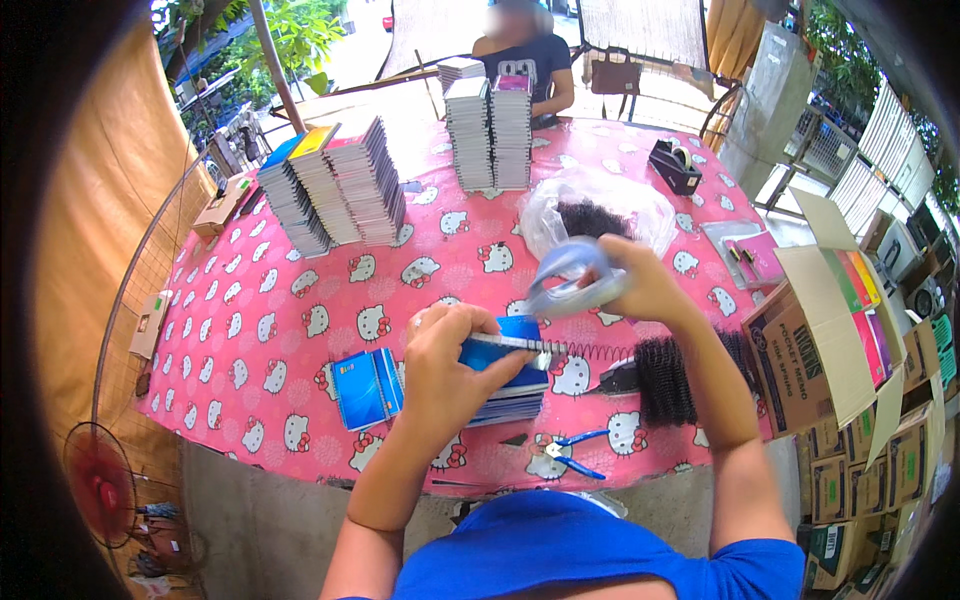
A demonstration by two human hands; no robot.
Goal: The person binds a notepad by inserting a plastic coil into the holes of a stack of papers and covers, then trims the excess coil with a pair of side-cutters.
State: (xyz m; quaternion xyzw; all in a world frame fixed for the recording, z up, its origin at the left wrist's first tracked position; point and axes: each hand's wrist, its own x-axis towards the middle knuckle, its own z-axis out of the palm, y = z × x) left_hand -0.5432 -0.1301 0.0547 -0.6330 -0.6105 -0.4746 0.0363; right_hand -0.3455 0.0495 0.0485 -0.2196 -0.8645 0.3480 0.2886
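Threading a black spiral coil into the edge of a small blue notebook looks to be the step in hand. The notebook is above the middle of the near half of the desk, pinched between the left hand's thumb and fingers, and the coil trails from it towards 3 o'clock. At its 2 o'clock, the right hand grips a grey-blue ring-shaped tool, too blurred to identify. A blue notebook stack sits at 6 o'clock, blue-handled cutters at 5, and a coil heap near 4. As I judge it, the next move calls for keeping the edge steady and the coil aligned with the holes; the cutters would suit trimming any surplus.
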